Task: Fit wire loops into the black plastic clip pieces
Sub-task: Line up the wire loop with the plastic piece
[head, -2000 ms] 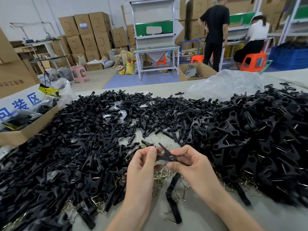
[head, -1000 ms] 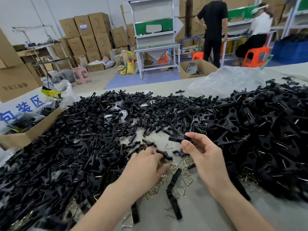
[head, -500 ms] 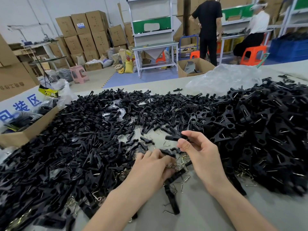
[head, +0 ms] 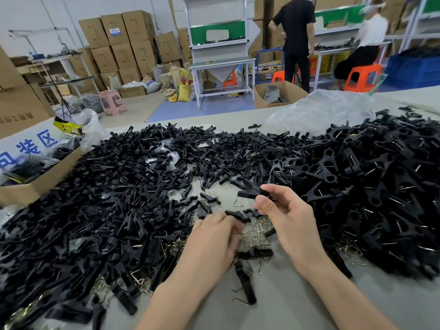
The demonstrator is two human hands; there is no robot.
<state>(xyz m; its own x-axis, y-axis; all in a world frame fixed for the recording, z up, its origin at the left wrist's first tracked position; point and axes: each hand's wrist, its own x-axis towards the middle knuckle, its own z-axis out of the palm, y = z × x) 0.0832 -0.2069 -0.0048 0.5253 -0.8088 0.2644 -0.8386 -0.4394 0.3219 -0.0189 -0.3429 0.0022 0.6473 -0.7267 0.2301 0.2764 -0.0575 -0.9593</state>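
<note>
Head view: pinches a black clip piece (head: 250,194) between thumb and forefinger of the right hand (head: 285,217), raised just above the desk (head: 297,306), other fingers loosely bent. Rests the left hand (head: 214,239) palm down on the loose wire loops (head: 258,232) between the black heaps, fingers (head: 223,220) curled; cannot tell whether grasping a loop. At the desk's left edge, open cardboard box (head: 35,184) with dark ribbed items; on the floor beyond, another box (head: 281,91) with something grey inside.
</note>
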